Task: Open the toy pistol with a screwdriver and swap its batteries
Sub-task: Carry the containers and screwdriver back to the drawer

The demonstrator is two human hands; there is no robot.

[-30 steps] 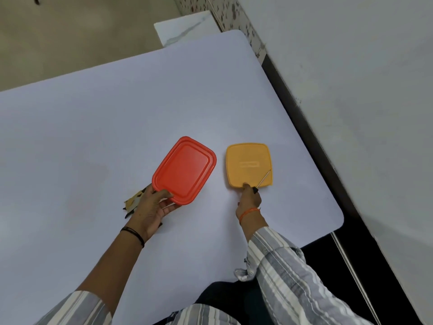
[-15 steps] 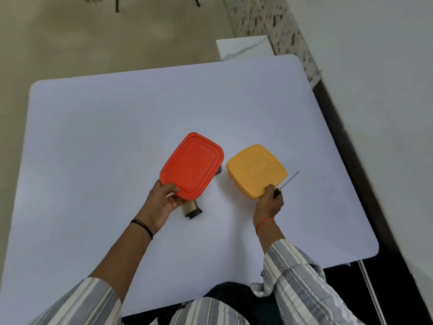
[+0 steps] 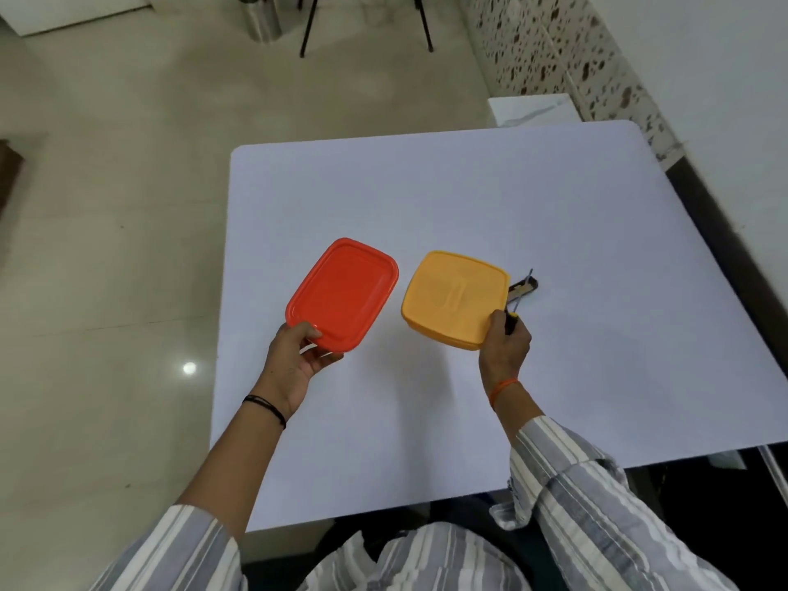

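Note:
My left hand [image 3: 294,360] grips the near corner of a red plastic box [image 3: 341,292] and holds it tilted above the white table [image 3: 469,198]. My right hand [image 3: 505,347] holds a thin screwdriver [image 3: 518,302] with its shaft pointing away, and its thumb pinches the near right corner of a yellow box [image 3: 454,296]. A tan and black object [image 3: 523,287], apparently the toy pistol, peeks out past the yellow box's right edge. Most of it is hidden.
The table's left edge lies just left of the red box, over a glossy tiled floor [image 3: 106,249]. A wall [image 3: 725,78] runs along the table's right side. Black stand legs [image 3: 309,27] stand on the floor beyond the far edge.
The view has tilted up and shows more floor. The tan and black object showed below the red box by my left hand; it now shows right of the yellow box. Both hands keep their grips.

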